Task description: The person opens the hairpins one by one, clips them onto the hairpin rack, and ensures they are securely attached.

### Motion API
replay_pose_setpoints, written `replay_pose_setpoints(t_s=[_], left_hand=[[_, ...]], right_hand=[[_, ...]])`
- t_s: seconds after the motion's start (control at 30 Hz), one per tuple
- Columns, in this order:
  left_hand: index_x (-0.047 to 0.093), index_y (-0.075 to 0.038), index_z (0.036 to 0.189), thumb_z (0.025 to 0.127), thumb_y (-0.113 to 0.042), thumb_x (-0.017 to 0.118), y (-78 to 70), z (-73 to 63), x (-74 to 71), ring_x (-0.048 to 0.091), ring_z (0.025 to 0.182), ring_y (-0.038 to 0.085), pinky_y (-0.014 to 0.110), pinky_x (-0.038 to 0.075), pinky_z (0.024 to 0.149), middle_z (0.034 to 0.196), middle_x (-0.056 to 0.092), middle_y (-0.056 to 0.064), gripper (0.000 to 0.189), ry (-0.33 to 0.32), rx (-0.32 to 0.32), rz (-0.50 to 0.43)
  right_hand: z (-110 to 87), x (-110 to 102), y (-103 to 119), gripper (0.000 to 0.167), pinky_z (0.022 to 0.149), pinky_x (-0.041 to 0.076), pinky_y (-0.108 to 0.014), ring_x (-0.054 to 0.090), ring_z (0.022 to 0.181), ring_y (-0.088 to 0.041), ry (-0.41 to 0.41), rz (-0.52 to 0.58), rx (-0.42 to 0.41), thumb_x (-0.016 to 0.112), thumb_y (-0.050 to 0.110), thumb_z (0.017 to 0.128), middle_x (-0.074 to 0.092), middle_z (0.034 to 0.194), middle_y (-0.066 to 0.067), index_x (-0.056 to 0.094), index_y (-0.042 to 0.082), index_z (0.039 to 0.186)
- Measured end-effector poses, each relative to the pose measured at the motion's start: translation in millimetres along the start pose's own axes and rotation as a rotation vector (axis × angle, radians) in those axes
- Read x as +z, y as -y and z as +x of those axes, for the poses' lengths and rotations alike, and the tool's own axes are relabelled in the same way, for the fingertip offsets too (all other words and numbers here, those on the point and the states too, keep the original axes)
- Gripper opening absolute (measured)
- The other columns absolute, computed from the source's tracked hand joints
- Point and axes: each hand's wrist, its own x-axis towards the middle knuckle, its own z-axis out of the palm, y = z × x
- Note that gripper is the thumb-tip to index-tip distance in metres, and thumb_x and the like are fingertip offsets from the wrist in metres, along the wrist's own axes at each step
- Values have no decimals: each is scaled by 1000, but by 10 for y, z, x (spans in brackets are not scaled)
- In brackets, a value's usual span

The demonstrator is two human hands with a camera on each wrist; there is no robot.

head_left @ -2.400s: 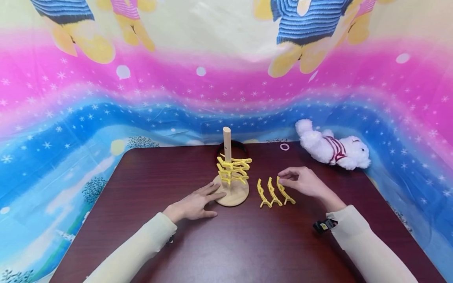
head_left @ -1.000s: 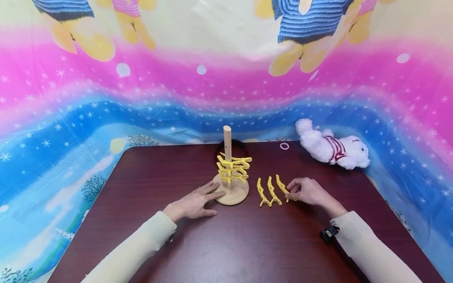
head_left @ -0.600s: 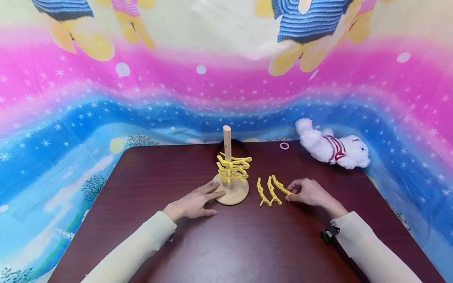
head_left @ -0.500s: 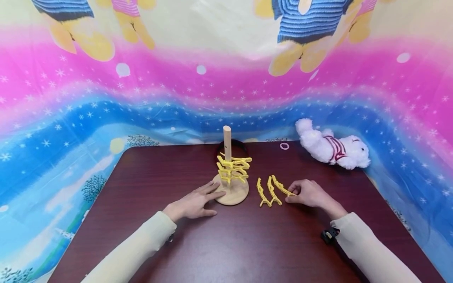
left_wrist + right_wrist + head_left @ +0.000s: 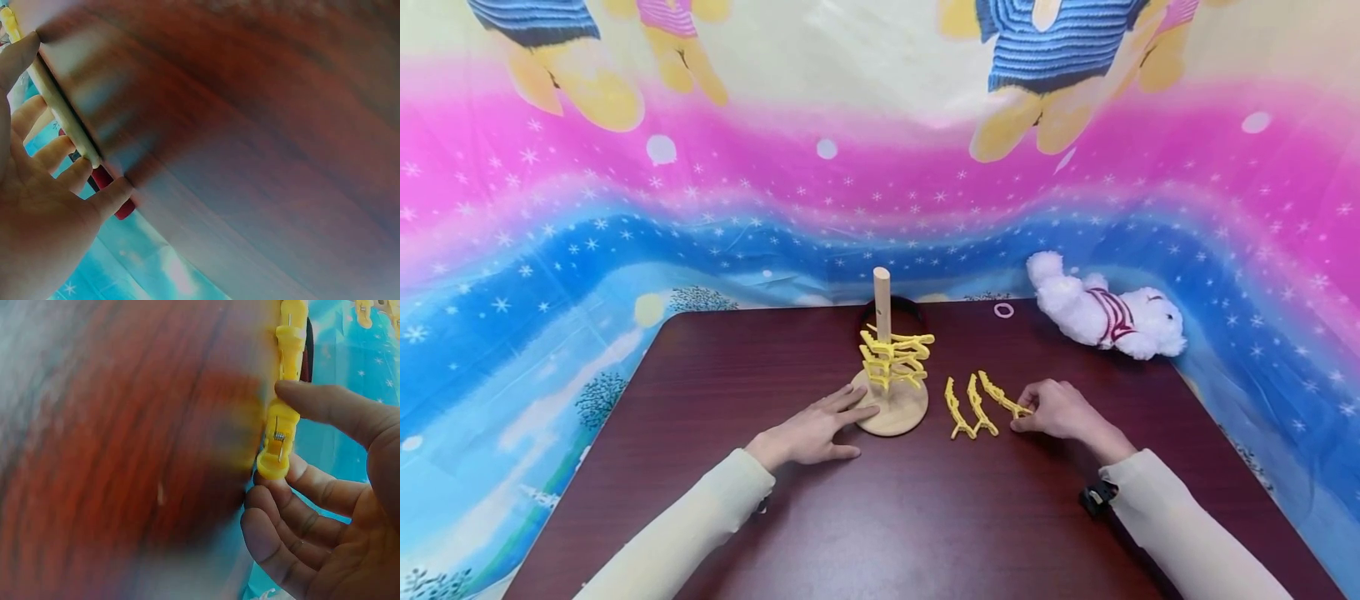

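Observation:
My left hand [image 5: 808, 429] lies with fingers spread on the round wooden base [image 5: 904, 417] of an upright post [image 5: 882, 304]. In the left wrist view its fingertips reach along the base's edge [image 5: 65, 119]. Several yellow alligator hair clips [image 5: 913, 342] are fixed around the post's lower part. To its right, two more yellow hair clips [image 5: 977, 406] lie side by side on the table. My right hand [image 5: 1060, 408] pinches the forked end of a third hair clip [image 5: 997, 392], slanted beside them. The right wrist view shows thumb and fingertips at this clip's spring end [image 5: 279, 437].
A black ring-shaped band [image 5: 917, 312] lies behind the post. Farther right are a small pale ring [image 5: 1003, 311] and a white plush toy [image 5: 1131, 325] on its side. A printed cloth [image 5: 820, 217] hangs around the back and sides of the dark table [image 5: 880, 533].
My right hand has shifted from the third clip's far tip to its forked near end. That end has swung right and away from me, slanting the clip. My left hand has stayed put.

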Motion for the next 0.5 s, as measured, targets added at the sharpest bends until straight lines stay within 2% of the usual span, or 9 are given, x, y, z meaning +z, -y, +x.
replay_pose_setpoints(t_s=[0.2,0.5], left_hand=[[34,-25,157,95,-42,66,-9,3,-12,14,155,37,54,28,120,167,19,13,72,1,-1,-11],[35,-25,157,95,-42,67,-18,4,-12,15,155,37,55,29,119,167,20,14,72,0,-1,-11]], right_hand=[[-5,-75,-58,25,67,48,-33,60,74,-14,-42,2,-19,85,33,75,72,84,1,74,16,90],[-3,-180,-89,32,68,50,-34,65,79,-18,-73,33,25,82,32,77,75,88,-4,76,11,100]])
